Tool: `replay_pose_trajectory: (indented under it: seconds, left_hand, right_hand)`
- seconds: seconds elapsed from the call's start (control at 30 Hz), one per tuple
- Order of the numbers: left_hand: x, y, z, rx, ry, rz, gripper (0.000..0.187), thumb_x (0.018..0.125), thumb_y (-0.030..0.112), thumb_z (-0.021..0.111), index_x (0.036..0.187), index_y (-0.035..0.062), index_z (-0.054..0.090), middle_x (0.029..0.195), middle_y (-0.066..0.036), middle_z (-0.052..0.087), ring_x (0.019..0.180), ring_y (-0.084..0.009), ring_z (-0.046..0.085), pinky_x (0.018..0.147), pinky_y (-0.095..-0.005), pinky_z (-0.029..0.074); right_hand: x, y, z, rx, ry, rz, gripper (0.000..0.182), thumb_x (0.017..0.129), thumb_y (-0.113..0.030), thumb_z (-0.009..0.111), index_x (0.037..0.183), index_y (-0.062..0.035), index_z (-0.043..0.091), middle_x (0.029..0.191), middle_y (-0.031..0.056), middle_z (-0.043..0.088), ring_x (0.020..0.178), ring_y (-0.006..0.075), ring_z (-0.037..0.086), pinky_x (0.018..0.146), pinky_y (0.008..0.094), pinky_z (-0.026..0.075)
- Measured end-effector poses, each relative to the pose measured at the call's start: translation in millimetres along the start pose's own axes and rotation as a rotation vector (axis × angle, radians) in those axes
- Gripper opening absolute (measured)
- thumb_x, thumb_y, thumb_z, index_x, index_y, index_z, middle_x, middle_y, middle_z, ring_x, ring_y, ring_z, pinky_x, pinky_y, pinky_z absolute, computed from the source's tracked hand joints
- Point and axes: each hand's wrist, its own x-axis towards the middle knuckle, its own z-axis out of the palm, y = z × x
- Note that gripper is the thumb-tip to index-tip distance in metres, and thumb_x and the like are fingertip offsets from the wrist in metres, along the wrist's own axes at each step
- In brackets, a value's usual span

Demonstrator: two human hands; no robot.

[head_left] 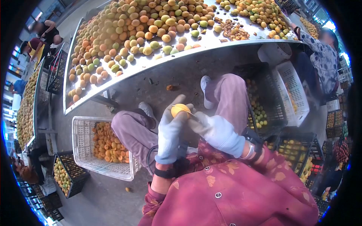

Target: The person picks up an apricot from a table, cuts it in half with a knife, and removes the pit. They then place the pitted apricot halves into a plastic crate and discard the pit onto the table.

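My left hand [168,130], in a white-and-grey work glove, is closed around a yellow-orange apricot [180,110] held above my lap. My right hand [215,130], gloved the same way, is closed close beside the fruit. A thin, narrow thing reaches from its fingers to the apricot's side; its kind is too small to make out. To the left of my legs, a white plastic crate [85,150] contains apricot halves [107,143]. In front of me, whole apricots [139,22] lie heaped on a metal-topped table [151,64].
Pits and scraps [232,30] lie on the table. On my right stand a dark crate of greenish fruit [260,113], a white crate [292,90] and a white bucket [274,52]. A person [324,60] sits at the right; others work at the far left.
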Motion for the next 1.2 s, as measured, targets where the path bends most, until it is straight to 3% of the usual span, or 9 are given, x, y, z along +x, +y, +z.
replay_pose_trajectory:
  seconds: [0.07, 0.2, 0.27, 0.37, 0.47, 0.6, 0.77, 0.87, 1.2]
  left_hand:
    - [1.9, 2.6, -4.1, 0.265, -0.072, 0.13, 0.045, 0.091, 0.007, 0.056, 0.134, -0.0003, 0.046, 0.11, -0.01, 0.063, 0.092, -0.0133, 0.061, 0.084, -0.0245, 0.049]
    - [2.7, -3.4, -10.1, 0.235, -0.022, 0.12, 0.039, 0.092, 0.008, 0.056, 0.13, -0.0007, 0.05, 0.105, -0.008, 0.065, 0.09, -0.0109, 0.061, 0.082, -0.0222, 0.048]
    - [1.1, -4.0, -5.6, 0.18, -0.026, 0.112, 0.039, 0.093, 0.01, 0.055, 0.13, -0.0012, 0.05, 0.105, -0.007, 0.065, 0.089, -0.0111, 0.061, 0.081, -0.023, 0.048]
    - [7.1, -18.0, -9.9, 0.09, -0.024, 0.107, 0.041, 0.095, 0.021, 0.054, 0.128, -0.003, 0.05, 0.104, -0.008, 0.065, 0.089, -0.0131, 0.061, 0.081, -0.0256, 0.049]
    - [12.8, -26.6, -16.9, -0.11, -0.065, 0.012, 0.055, 0.096, 0.039, 0.05, 0.128, -0.0061, 0.048, 0.105, -0.014, 0.063, 0.095, -0.0216, 0.061, 0.088, -0.0333, 0.049]
    - [13.0, -25.6, -20.1, -0.247, -0.134, -0.098, 0.07, 0.096, 0.054, 0.043, 0.127, -0.0084, 0.045, 0.108, -0.02, 0.062, 0.105, -0.0306, 0.058, 0.097, -0.0423, 0.046]
    - [8.9, -20.6, -15.2, -0.074, -0.021, -0.041, 0.061, 0.096, 0.047, 0.048, 0.127, -0.0049, 0.051, 0.107, -0.011, 0.061, 0.09, -0.017, 0.06, 0.081, -0.0292, 0.049]
    - [12.4, -23.7, -25.4, 0.006, 0.015, 0.099, 0.055, 0.097, 0.042, 0.051, 0.128, -0.0036, 0.053, 0.107, -0.006, 0.06, 0.09, -0.0133, 0.058, 0.082, -0.027, 0.047]
    - [5.8, -13.8, -21.8, 0.088, -0.004, 0.083, 0.052, 0.096, 0.038, 0.056, 0.129, -0.0024, 0.052, 0.098, -0.005, 0.061, 0.087, -0.0106, 0.058, 0.08, -0.024, 0.046]
  right_hand:
    - [5.5, -0.5, -5.1, 0.138, -0.154, 0.259, 0.031, 0.097, -0.038, 0.049, 0.117, -0.0162, 0.057, 0.075, 0.0184, 0.064, 0.073, 0.039, 0.063, 0.057, 0.0437, 0.047]
    - [15.0, -3.1, -11.5, 0.029, -0.28, 0.203, 0.026, 0.096, -0.031, 0.05, 0.118, -0.0172, 0.056, 0.09, 0.0165, 0.065, 0.077, 0.0367, 0.064, 0.06, 0.0429, 0.049]
    - [23.9, -13.9, -20.1, 0.196, -0.431, 0.574, 0.025, 0.093, -0.02, 0.052, 0.118, -0.0175, 0.055, 0.105, 0.0128, 0.063, 0.077, 0.033, 0.065, 0.06, 0.0409, 0.052]
    - [7.7, -0.1, 0.1, 0.027, -0.166, 0.115, 0.028, 0.091, -0.014, 0.052, 0.119, -0.0176, 0.055, 0.106, 0.0092, 0.062, 0.074, 0.0307, 0.066, 0.059, 0.0397, 0.053]
    - [5.5, 0.3, 8.1, -0.125, -0.126, 0.016, 0.027, 0.092, -0.016, 0.052, 0.119, -0.018, 0.055, 0.094, 0.0093, 0.063, 0.07, 0.031, 0.066, 0.057, 0.0403, 0.053]
    - [5.1, -10.0, 7.5, 0.035, -0.206, 0.267, 0.025, 0.093, -0.017, 0.052, 0.118, -0.018, 0.055, 0.086, 0.0095, 0.063, 0.064, 0.0314, 0.064, 0.054, 0.0402, 0.052]
    - [6.1, -3.4, 7.3, 0.073, -0.108, 0.248, 0.032, 0.099, -0.038, 0.044, 0.103, -0.0073, 0.051, 0.068, 0.0185, 0.062, 0.062, 0.0382, 0.063, 0.049, 0.0464, 0.051]
    - [2.7, -5.1, 9.7, 0.007, -0.045, 0.182, 0.015, 0.095, -0.023, 0.052, 0.106, -0.0124, 0.056, 0.071, 0.0128, 0.058, 0.059, 0.0335, 0.062, 0.049, 0.0418, 0.049]
    - [-0.8, -0.5, 33.3, -0.003, 0.061, 0.205, 0.025, 0.096, -0.033, 0.051, 0.103, -0.0084, 0.052, 0.068, 0.0146, 0.063, 0.058, 0.0344, 0.064, 0.046, 0.0438, 0.05]
